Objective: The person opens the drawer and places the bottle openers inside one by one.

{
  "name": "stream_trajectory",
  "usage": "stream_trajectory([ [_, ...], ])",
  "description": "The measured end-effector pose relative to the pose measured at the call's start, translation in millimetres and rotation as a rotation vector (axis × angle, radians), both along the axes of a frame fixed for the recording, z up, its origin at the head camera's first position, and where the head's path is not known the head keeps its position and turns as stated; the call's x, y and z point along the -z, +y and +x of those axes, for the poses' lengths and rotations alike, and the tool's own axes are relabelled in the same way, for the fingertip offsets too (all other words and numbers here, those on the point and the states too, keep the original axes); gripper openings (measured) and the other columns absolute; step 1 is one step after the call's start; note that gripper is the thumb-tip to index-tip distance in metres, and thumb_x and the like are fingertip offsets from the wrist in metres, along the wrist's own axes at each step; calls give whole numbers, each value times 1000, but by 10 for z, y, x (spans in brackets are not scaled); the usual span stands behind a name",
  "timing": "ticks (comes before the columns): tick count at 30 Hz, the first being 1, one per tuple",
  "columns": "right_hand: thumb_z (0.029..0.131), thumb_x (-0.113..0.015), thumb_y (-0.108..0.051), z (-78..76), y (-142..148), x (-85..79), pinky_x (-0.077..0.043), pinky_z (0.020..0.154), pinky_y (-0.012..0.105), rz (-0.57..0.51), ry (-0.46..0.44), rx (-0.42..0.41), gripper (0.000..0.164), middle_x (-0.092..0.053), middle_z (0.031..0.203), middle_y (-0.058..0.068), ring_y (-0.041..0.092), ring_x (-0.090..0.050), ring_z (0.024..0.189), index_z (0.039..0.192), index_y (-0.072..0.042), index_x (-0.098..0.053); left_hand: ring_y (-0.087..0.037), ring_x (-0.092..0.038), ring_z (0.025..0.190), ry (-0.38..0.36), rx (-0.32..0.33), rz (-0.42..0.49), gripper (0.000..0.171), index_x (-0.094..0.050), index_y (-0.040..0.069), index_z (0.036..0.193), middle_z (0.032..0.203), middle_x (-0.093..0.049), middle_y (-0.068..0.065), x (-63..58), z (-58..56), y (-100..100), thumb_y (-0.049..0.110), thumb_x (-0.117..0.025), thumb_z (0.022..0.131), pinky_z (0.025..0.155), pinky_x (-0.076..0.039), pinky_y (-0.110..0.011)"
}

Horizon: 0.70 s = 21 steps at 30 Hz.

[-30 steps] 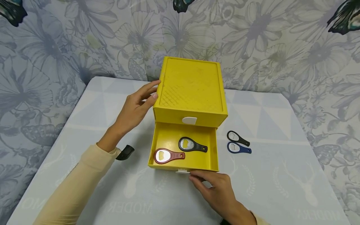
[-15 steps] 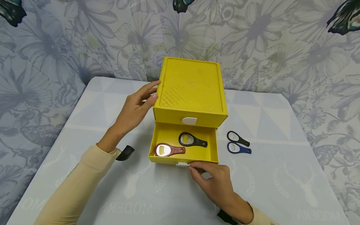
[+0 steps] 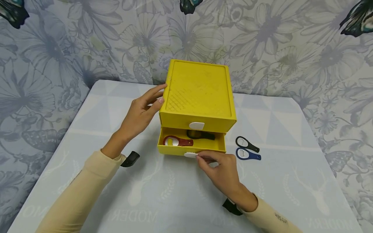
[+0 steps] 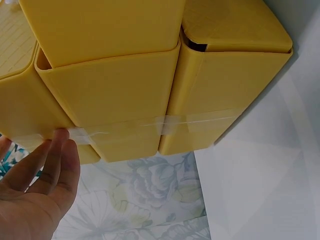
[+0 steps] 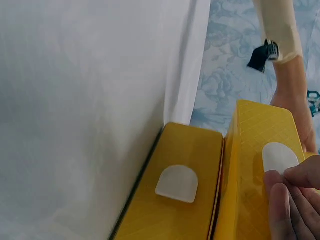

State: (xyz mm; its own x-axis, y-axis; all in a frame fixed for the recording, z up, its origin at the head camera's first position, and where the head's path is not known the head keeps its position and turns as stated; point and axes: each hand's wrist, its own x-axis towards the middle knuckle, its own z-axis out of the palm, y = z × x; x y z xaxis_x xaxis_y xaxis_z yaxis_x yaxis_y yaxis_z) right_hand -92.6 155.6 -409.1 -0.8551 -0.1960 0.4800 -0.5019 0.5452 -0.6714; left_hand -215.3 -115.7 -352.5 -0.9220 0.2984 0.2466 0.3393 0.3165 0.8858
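Observation:
A yellow chest of drawers [image 3: 201, 90] stands near the back of the table. One lower drawer [image 3: 172, 150] is partly pulled out. In it lie a red bottle opener [image 3: 185, 142] and a black bottle opener [image 3: 207, 136], the latter half hidden under the section above. My right hand [image 3: 221, 171] pinches the edge of that drawer's white pull tab [image 5: 279, 156] between thumb and fingers. With fairly straight fingers, my left hand [image 3: 137, 116] rests against the chest's left side. The left wrist view has those fingertips at a strip of clear tape [image 4: 170, 122] across the sections.
Right of the chest, a second black bottle opener [image 3: 247, 144] and a blue bottle opener [image 3: 248, 154] lie side by side on the patterned tablecloth [image 3: 140, 200]. A flowered wall covering [image 3: 262, 48] rises behind the table. Another white tab [image 3: 196, 126] marks the upper drawer.
The lower drawer has slid inward toward the chest, carrying both bottle openers, with my right hand moving forward on its tab. My left hand has stayed at the chest's side.

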Motion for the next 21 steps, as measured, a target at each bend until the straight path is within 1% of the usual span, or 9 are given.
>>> stream_trajectory([
  [8,83,-81,-6,-218,16,21,-58,66,19,-22,-30,26,10,-78,84,1,7,-73,73,92,-7,-80,-18,-56,131,25,9,6,45,-44,42,149,149,-53,0,8,-3,2,38,-50,105,102,-50,-47],
  [11,84,-81,-7,-285,19,24,-59,67,22,-15,-31,32,9,-78,84,2,9,-74,74,93,-7,-80,-18,-56,132,29,12,8,45,-44,41,150,149,-53,1,15,-9,3,37,-50,106,102,-50,-47],
  [17,85,-80,-9,-375,22,8,-61,71,26,14,-48,32,10,-78,87,2,10,-74,78,94,-7,-79,-16,-55,132,34,9,7,45,-44,41,150,149,-53,2,23,-24,3,37,-50,106,101,-51,-45],
  [21,86,-79,-8,-419,13,7,-61,73,28,12,-60,22,9,-78,88,2,12,-75,80,95,-6,-79,-16,-55,132,40,7,6,45,-44,41,150,149,-53,1,19,-29,-5,37,-50,106,100,-51,-45],
])
